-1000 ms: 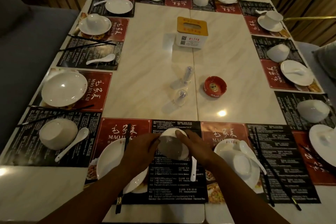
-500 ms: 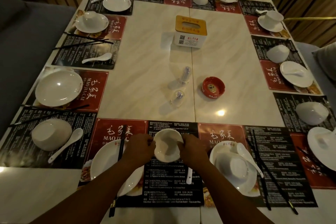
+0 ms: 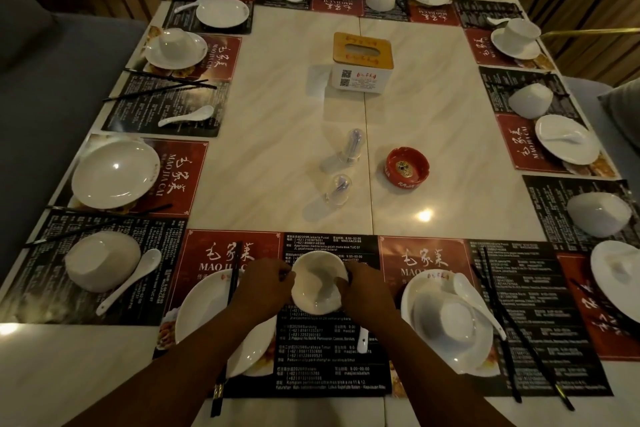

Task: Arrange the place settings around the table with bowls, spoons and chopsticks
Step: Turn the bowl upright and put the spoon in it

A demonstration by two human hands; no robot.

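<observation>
My forearms reach forward from the table's near edge, almost parallel. My left hand (image 3: 266, 286) and right hand (image 3: 367, 291) curl around opposite sides of the white bowl (image 3: 318, 284), gripping it with its opening facing up at me. It is over the black placemat (image 3: 332, 364), between the plate (image 3: 197, 308) crossed by chopsticks (image 3: 231, 291) and another plate (image 3: 415, 291) carrying an inverted bowl (image 3: 450, 319). I cannot tell whether it touches the mat.

- Dim and warm throughout, soft in the dark corners.
- Glares in one small spot on the glossy table (image 3: 433, 114).
- Bows outward at the edges.
</observation>
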